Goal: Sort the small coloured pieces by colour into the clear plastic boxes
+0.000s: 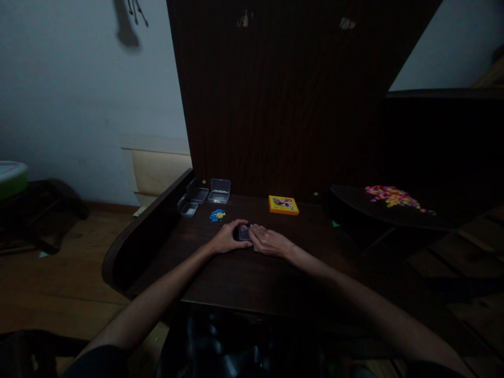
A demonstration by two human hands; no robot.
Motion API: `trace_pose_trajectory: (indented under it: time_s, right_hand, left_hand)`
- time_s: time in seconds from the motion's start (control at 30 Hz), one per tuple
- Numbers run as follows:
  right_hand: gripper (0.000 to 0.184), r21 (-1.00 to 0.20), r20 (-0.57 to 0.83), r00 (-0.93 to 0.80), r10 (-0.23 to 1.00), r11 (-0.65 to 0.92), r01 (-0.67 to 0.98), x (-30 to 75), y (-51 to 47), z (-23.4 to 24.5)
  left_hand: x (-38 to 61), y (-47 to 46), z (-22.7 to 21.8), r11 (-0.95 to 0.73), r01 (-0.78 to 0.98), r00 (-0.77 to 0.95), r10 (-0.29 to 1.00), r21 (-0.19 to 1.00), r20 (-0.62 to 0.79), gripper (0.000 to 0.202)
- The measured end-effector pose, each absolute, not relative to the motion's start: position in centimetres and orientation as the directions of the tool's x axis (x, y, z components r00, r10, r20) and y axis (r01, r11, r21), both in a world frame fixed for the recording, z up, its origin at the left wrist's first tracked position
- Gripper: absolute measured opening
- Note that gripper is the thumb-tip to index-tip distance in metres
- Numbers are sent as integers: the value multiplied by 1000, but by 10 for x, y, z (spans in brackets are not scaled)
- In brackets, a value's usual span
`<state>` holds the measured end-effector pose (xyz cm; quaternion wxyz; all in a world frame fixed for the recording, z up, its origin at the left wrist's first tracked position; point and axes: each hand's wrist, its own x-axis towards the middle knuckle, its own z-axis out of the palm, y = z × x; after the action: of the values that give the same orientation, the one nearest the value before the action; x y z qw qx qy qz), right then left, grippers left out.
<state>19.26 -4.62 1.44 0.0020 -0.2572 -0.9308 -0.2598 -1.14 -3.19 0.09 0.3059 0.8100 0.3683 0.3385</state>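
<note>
A small clear plastic box (244, 232) lies on the dark wooden table in front of me. My left hand (228, 238) curves around its left side, thumb along the near edge and fingers at the far edge. From the right, my right hand (268, 241) closes over the other end of the box, its fingers pressed together and covering that part. What the box contains is too dim to make out. Just beyond my left hand is a small pile of blue and pale yellow pieces (217, 215).
Several clear plastic boxes with raised lids, one of them here (219, 192), stand at the table's back left. A yellow box (283, 205) lies at the back. On a dark surface to the right are many bright pink, yellow and orange pieces (396, 197). A raised side board (147, 223) borders the left.
</note>
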Motion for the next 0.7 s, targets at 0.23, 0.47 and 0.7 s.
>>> trace_pose_trajectory:
  time_s: [0.23,0.47,0.7]
  right_hand:
    - [35,524,133,-854,504,695,492,189,-50,15]
    - [33,535,149,-843,517,675,508,186,-52,19]
    - [34,506,158,-841,517,689,518,187,-53,21]
  left_hand:
    - [-11,-32,1,-518,358,488,813,777,317,66]
    - [-11,-33,3,-489,311,483,820,815,308,66]
    - [-12,-33,3,-495,326,487,818,805,306,66]
